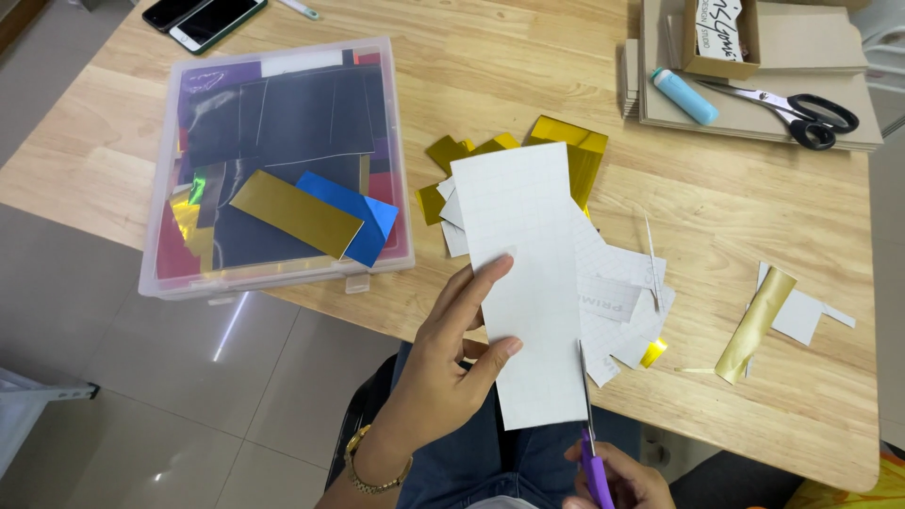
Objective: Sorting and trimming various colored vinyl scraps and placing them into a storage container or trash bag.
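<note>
- Left hand [443, 363] pinching a tall white paper strip [528, 283], fingertips [500, 267] on its left edge, thumb lower on the same face; gold watch at the wrist.
- White paper strip held upright and slightly tilted above the near edge of the table [754, 236], bottom end hanging past the table edge over the lap.
- Right hand [613, 481] closed around the purple handles of small scissors [589, 415], mostly cut off by the bottom of the view.
- Scissor blades pointing upward, lying against the right edge of the strip near its lower corner; whether blades are parted cannot be told.
- Behind the strip, a heap of white paper offcuts [622, 292] and gold foil pieces [566, 146] on the table.
- Further right, a curled gold foil strip [754, 325] lying across a white scrap.
- Left of the hands, a clear plastic box [273, 160] full of coloured foil sheets, with a gold sheet [297, 214] and a blue sheet [353, 215] on top.
- At the far right corner, large black-handled scissors [797, 108] and a light blue tube [685, 96] resting on stacked cardboard [830, 66], beside a small open carton.
- Two phones [203, 17] at the far left edge of the table.
</note>
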